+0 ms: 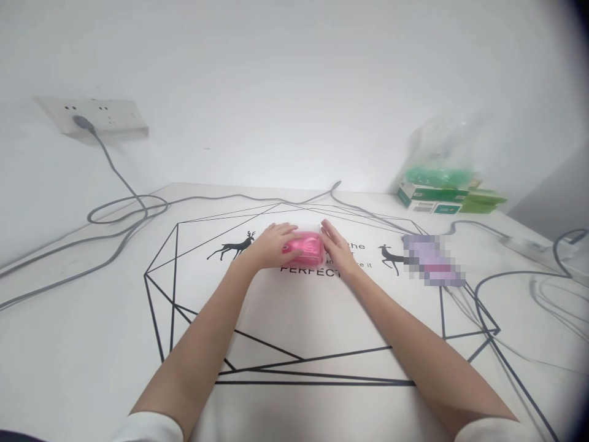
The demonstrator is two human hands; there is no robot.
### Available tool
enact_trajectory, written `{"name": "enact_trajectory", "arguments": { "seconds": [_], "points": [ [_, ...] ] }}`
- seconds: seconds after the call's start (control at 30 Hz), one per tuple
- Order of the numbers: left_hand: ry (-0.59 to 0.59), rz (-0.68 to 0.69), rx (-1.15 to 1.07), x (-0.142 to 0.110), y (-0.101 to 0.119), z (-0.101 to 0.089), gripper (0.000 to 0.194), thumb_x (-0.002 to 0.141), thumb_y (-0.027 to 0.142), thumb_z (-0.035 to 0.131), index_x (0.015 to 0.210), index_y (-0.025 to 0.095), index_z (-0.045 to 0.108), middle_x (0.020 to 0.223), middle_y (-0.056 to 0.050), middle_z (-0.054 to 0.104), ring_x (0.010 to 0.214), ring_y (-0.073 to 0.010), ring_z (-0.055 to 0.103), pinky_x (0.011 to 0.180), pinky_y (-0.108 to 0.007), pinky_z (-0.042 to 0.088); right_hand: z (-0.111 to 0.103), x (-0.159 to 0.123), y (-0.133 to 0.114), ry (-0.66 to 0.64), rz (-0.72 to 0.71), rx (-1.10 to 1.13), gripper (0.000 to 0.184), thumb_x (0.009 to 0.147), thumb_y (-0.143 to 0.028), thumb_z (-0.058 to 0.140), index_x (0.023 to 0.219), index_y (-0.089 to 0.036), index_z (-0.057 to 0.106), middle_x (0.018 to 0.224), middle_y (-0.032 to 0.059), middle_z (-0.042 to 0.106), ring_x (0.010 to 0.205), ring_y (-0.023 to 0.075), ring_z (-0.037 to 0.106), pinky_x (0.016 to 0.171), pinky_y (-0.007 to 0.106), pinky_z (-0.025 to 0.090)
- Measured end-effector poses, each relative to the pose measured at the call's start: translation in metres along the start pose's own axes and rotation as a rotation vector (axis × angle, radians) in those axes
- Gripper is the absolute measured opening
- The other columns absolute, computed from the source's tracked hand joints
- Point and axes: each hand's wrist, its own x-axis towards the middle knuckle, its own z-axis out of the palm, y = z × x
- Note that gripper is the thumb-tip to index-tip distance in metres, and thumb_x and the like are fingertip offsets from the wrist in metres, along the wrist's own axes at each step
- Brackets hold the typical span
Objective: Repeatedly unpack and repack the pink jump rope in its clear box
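Observation:
A small shiny pink box-like item (309,248) rests on the white table mat, near the middle of the printed lettering; its exact kind is not clear. My left hand (275,244) lies over its left end, with fingers and thumb around it, and hides that part. On the other side, my right hand (338,245) is upright on its edge with fingers stretched out, close by the item's right end. Whether the right fingertips touch it, I cannot tell.
A pixelated purple thing (433,260) lies to the right. Green and white boxes (432,196) stand against the wall beneath a clear plastic bag (442,153). Grey cables (197,199) run along the back and both sides. A plug (83,123) sits in the wall socket (117,116).

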Motion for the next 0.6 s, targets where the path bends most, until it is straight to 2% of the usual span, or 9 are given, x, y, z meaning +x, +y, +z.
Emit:
{"name": "enact_trajectory", "arguments": {
  "seconds": [0.1, 0.23, 0.3, 0.43, 0.6],
  "points": [
    [-0.081, -0.143, -0.114, -0.009, -0.018, 0.001, 0.062, 0.094, 0.065, 0.044, 0.144, 0.030, 0.049, 0.159, -0.009, 0.034, 0.148, -0.0348, 0.026, 0.116, -0.054, 0.031, 0.007, -0.003, -0.002, 0.038, 0.025, -0.012, 0.085, 0.087, -0.062, 0.058, 0.156, -0.022, 0.029, 0.163, 0.0060, 0.027, 0.151, 0.0218, 0.025, 0.124, 0.041, 0.020],
    [-0.103, -0.192, -0.236, -0.014, -0.024, 0.010, 0.068, 0.090, 0.072, 0.043, 0.146, 0.033, 0.045, 0.162, -0.005, 0.027, 0.152, -0.0350, 0.014, 0.119, -0.053, 0.027, 0.013, -0.008, 0.000, 0.091, 0.051, -0.061, 0.087, 0.085, -0.063, 0.059, 0.156, -0.023, 0.029, 0.166, 0.0040, 0.012, 0.154, 0.0211, 0.009, 0.125, 0.042, 0.009],
    [-0.090, -0.198, -0.250, -0.013, -0.023, 0.015, 0.070, 0.088, 0.073, 0.046, 0.146, 0.033, 0.046, 0.162, -0.004, 0.027, 0.152, -0.0369, 0.010, 0.119, -0.057, 0.025, 0.016, -0.010, 0.000, 0.088, 0.042, -0.052, 0.088, 0.085, -0.063, 0.059, 0.157, -0.023, 0.026, 0.166, 0.0028, 0.008, 0.154, 0.0204, 0.006, 0.125, 0.042, 0.008],
    [-0.037, -0.179, -0.242, -0.011, -0.020, 0.023, 0.070, 0.087, 0.072, 0.050, 0.145, 0.033, 0.047, 0.161, -0.005, 0.029, 0.151, -0.0405, 0.011, 0.117, -0.061, 0.027, 0.020, -0.012, -0.001, 0.055, 0.011, -0.102, 0.085, 0.089, -0.059, 0.056, 0.157, -0.019, 0.025, 0.165, 0.0061, 0.015, 0.153, 0.0206, 0.013, 0.125, 0.042, 0.012],
    [0.042, -0.157, -0.202, -0.007, -0.008, 0.037, 0.070, 0.086, 0.068, 0.056, 0.143, 0.027, 0.050, 0.157, -0.011, 0.035, 0.149, -0.0449, 0.014, 0.113, -0.063, 0.032, 0.014, -0.009, 0.002, 0.044, -0.094, -0.382, 0.067, 0.094, -0.054, 0.048, 0.149, -0.015, 0.045, 0.165, 0.0096, 0.019, 0.152, 0.0259, 0.020, 0.125, 0.045, 0.016]
  ]
}}
